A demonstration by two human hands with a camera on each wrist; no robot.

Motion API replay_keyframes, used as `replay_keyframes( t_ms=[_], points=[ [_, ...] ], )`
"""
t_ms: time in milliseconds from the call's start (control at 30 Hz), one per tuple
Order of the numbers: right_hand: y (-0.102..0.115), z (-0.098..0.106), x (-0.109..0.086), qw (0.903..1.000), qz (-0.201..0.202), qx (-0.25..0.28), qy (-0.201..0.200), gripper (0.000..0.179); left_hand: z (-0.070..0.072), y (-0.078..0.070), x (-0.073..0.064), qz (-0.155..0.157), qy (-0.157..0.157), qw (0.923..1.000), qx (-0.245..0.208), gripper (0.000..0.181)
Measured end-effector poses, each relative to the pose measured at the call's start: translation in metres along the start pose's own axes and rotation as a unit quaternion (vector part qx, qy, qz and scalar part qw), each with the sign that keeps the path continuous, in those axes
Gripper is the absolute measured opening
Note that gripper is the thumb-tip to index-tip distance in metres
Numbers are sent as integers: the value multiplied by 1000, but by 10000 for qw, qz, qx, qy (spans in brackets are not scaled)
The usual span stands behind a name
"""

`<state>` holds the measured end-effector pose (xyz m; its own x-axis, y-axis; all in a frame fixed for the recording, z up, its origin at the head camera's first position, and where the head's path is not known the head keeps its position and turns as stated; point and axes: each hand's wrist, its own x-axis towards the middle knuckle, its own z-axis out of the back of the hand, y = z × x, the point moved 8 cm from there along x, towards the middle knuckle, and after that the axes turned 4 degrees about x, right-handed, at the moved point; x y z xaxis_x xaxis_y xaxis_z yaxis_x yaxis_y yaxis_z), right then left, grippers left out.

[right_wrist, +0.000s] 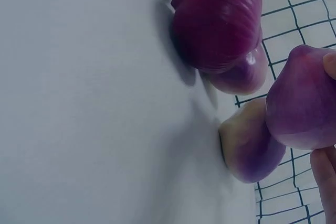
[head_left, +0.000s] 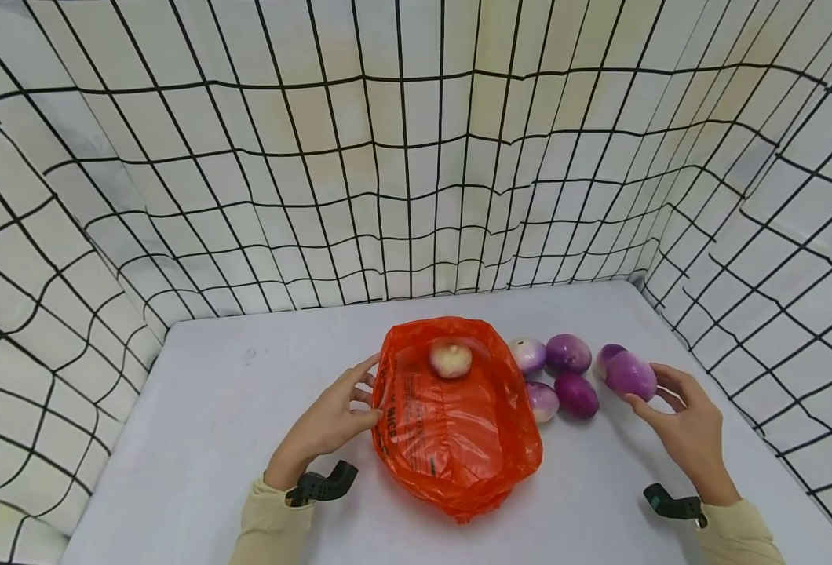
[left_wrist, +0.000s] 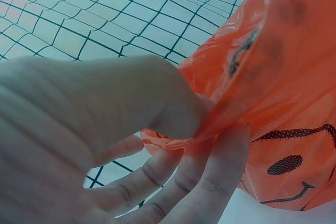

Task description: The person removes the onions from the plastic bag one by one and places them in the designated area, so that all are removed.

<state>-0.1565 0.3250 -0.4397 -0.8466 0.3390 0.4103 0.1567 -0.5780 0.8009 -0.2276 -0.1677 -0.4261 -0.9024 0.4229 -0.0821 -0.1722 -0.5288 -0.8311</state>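
Observation:
My left hand pinches the left rim of an orange plastic bag, thumb on one side and fingers on the other, as the left wrist view shows. The bag's mouth is spread wide, and one pale onion lies inside near the far side. With fingertips and thumb, my right hand holds a purple onion at the right. Just behind it, a pale-and-purple onion sits on the table, partly hidden in the head view.
Several onions cluster against the bag's right side, among them a dark purple one and a whitish one. The white table is bordered at the back and sides by white walls with black netting.

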Motion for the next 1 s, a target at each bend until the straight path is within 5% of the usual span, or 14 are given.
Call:
replay_keyframes(
  t_ms=[433, 1000],
  points=[
    [-17, -2, -16, 9978, -654, -72, 130, 67, -1, 1, 2, 77, -27, 10000, -4, 82],
    [-27, -9, -24, 9969, -693, -233, 304, 63, -3, 1, 2, 115, -10, 9999, -17, 82]
  ],
)
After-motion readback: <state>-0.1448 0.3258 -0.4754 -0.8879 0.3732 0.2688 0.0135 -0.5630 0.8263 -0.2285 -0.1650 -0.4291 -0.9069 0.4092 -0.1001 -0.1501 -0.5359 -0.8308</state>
